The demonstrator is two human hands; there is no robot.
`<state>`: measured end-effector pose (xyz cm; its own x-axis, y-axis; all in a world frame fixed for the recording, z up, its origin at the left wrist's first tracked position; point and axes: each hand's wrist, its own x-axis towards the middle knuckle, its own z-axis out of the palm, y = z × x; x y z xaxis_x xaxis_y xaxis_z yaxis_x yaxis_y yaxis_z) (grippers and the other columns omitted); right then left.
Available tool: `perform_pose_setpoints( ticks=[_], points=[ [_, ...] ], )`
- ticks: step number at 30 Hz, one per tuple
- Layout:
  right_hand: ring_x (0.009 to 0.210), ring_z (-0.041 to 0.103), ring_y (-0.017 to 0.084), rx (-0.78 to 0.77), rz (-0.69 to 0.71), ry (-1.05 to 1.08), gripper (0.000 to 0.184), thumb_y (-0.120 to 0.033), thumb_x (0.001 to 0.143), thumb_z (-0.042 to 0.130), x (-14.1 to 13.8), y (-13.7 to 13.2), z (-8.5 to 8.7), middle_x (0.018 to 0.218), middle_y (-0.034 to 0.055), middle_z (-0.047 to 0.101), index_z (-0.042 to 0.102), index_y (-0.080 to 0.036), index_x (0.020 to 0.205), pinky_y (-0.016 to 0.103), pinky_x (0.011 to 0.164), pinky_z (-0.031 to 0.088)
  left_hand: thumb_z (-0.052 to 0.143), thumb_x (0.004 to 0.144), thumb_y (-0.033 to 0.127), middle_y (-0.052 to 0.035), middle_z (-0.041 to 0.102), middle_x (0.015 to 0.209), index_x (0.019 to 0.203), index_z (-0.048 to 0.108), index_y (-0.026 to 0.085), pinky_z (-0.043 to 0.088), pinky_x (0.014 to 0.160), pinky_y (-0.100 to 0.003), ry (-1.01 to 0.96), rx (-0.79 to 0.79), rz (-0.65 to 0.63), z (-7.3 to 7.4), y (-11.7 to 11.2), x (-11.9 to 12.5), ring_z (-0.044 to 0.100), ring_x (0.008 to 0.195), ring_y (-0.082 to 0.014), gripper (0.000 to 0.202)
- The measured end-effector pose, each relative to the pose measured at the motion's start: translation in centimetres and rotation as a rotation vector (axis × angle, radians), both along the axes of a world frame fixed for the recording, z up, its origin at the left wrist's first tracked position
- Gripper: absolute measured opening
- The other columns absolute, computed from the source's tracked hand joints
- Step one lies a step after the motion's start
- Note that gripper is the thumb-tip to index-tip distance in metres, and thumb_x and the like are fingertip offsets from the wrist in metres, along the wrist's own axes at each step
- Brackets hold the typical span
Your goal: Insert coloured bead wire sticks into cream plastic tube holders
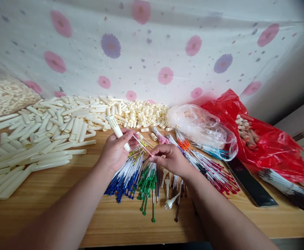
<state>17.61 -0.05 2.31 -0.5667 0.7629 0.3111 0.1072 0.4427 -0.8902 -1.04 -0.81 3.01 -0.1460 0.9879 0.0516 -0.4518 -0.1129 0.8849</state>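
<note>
My left hand (115, 151) is closed around a cream plastic pen barrel (117, 131), its slotted end pointing up and to the left. A thin pinkish pen refill (143, 146) spans the gap between my hands. The thumb and fingers of my right hand (169, 158) pinch its near end, while its far end reaches the fingers of my left hand. Below the hands, white refills with blue ends (124, 180) and others with green ends (149, 180) lie fanned out. Small cream clip-like parts (167, 184) rest beside them, near my right wrist.
Cream barrels (55, 121) heap across the left and back of the wooden table (115, 225), with short slotted pieces (149, 113) beside them. At right are red-ended refills (216, 173), a clear plastic bag (196, 125), a red bag (266, 149) and a black flat strip (253, 184).
</note>
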Motion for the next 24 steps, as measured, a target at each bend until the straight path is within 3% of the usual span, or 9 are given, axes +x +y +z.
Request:
perform_pose_setpoints(
  ticks=[5, 10, 13, 20, 24],
  points=[
    [0.06, 0.056, 0.009, 0.056, -0.008, -0.023, 0.003, -0.018, 0.075, 0.065, 0.1, -0.6, 1.1, 0.068, 0.0002, 0.065, 0.066, -0.016, 0.074, 0.021, 0.058, 0.045, 0.074, 0.067, 0.023, 0.0003, 0.066, 0.069, 0.076, 0.061, 0.016, 0.051, 0.059, -0.023, -0.089, -0.019, -0.059, -0.2, -0.4, 0.5, 0.062, 0.066, -0.012, 0.018],
    [0.06, 0.057, 0.009, -0.082, 0.096, 0.009, 0.007, -0.022, 0.072, 0.068, 0.5, -0.4, 0.8, 0.069, 0.0011, 0.066, 0.066, -0.016, 0.075, 0.022, 0.057, 0.046, 0.076, 0.066, 0.019, 0.0004, 0.066, 0.069, 0.077, 0.062, 0.016, 0.052, 0.058, -0.021, -0.164, 0.007, -0.025, 0.2, -0.3, 0.2, 0.063, 0.065, -0.0114, 0.019],
    [0.059, 0.057, 0.01, -0.12, 0.082, 0.097, 0.01, -0.026, 0.075, 0.067, 0.1, -0.4, 0.5, 0.066, 0.0012, 0.065, 0.066, -0.016, 0.073, 0.023, 0.057, 0.046, 0.077, 0.065, 0.018, -0.0009, 0.067, 0.069, 0.076, 0.062, 0.015, 0.052, 0.057, -0.021, -0.198, 0.014, -0.042, 0.4, -0.4, 0.2, 0.064, 0.065, -0.0119, 0.018],
    [0.059, 0.056, 0.01, 0.211, -0.171, 0.118, 0.009, -0.025, 0.078, 0.066, -1.0, -0.7, 0.1, 0.065, 0.0003, 0.065, 0.065, -0.019, 0.071, 0.024, 0.057, 0.044, 0.076, 0.066, 0.016, -0.0003, 0.066, 0.07, 0.072, 0.064, 0.013, 0.051, 0.062, -0.022, -0.186, 0.033, -0.209, -0.4, -1.6, 2.1, 0.061, 0.065, -0.0108, 0.014],
    [0.062, 0.058, 0.011, 0.281, -0.264, 0.217, 0.008, -0.021, 0.077, 0.068, -1.3, -1.0, 0.1, 0.066, -0.0003, 0.066, 0.064, -0.02, 0.07, 0.026, 0.062, 0.047, 0.075, 0.068, 0.018, 0.0017, 0.062, 0.066, 0.072, 0.066, 0.015, 0.048, 0.062, -0.021, -0.232, 0.021, -0.246, -1.0, -1.9, 2.7, 0.058, 0.064, -0.0087, 0.011]
  ],
)
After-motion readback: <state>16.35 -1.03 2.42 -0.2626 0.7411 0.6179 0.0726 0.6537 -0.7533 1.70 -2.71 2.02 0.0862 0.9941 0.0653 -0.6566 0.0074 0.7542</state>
